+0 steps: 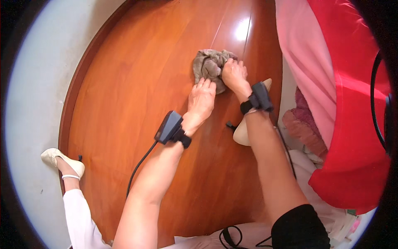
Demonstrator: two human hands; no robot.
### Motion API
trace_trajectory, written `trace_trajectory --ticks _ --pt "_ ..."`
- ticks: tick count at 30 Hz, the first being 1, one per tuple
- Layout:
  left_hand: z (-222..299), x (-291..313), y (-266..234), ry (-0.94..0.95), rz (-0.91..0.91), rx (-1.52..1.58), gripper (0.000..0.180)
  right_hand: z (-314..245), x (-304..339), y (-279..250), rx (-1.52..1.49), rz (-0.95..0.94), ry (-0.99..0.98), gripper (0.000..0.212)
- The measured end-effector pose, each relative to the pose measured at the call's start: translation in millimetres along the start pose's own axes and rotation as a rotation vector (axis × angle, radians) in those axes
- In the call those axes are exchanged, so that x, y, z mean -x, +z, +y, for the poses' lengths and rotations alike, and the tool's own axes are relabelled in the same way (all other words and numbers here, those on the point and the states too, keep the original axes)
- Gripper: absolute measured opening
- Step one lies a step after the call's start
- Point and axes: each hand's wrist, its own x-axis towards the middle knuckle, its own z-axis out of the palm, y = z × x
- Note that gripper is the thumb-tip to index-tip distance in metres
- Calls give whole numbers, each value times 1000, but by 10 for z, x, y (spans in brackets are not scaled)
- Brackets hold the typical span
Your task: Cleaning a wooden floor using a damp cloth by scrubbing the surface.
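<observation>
A crumpled grey-brown cloth lies bunched on the glossy reddish-brown wooden floor. My left hand reaches its near edge, with the fingertips curled into the fabric. At the right side of the cloth, my right hand is closed on a fold, fingers bent and partly hidden by the hand itself. Both hands are close together, palms down. Each wrist wears a dark strapped box with a cable.
Pink and red fabric hangs along the right, with purple and brown plush material beneath. My feet, in cream heeled shoes, rest at the left and beside my right wrist. A pale wall and brown baseboard curve along the left.
</observation>
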Motion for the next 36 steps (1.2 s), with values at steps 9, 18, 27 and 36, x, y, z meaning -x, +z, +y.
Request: trace_trajectory --ticks 9,18,27,36 --pt "-222 -78 247 81 78 24 39 147 -316 179 -79 -204 81 33" --pt "11 -133 11 2 -42 -74 35 128 -471 -73 -55 -178 54 30" --pt "-18 -106 5 -29 -150 -33 38 144 -246 7 -52 -258 36 35" --pt "-137 -78 273 54 96 -32 41 308 -461 169 -100 -309 112 61"
